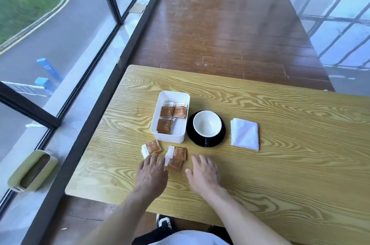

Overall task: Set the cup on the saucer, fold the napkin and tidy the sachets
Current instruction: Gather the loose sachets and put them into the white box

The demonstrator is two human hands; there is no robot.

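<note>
Both hands lie flat and empty on the table [280,164], left hand [152,172] and right hand [204,172] flanking loose sachets [175,157], seemingly ready to gather them. Just beyond: tray [174,95], cup [207,123] on saucer [206,141], folded napkin [244,133].

The table [280,144] shows yellow wood grain with a smooth, faintly shiny finish. The white tray [170,138] looks like matt plastic. The cup [207,123] and black saucer [216,140] appear glazed and glossy. The napkin [244,134] is soft white paper; the sachets [176,157] look like printed paper.
</note>
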